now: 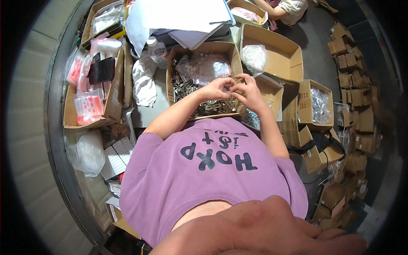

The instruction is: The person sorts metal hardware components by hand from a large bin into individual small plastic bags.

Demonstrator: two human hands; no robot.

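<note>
My left hand [217, 88] and my right hand [247, 91] meet over the right side of a cardboard box [172, 90] in front of me. Their fingertips are pinched close together around something small, perhaps clear plastic, too small to make out. Many small metal parts [211, 108] fill the lower part of this box. On top of them lies a clear plastic bag [199, 70] with small round pale pieces on it. Just right of my right hand stands another open carton [274, 90] with some small pieces inside.
A water bottle [157, 53] and a white cloth [144, 83] stand left of the box. Papers [182, 15] lie behind it. Farther left, a phone [102, 71] rests on a carton of bags. Cartons [293, 53] line the right; another person's arm [272, 10] shows at the top.
</note>
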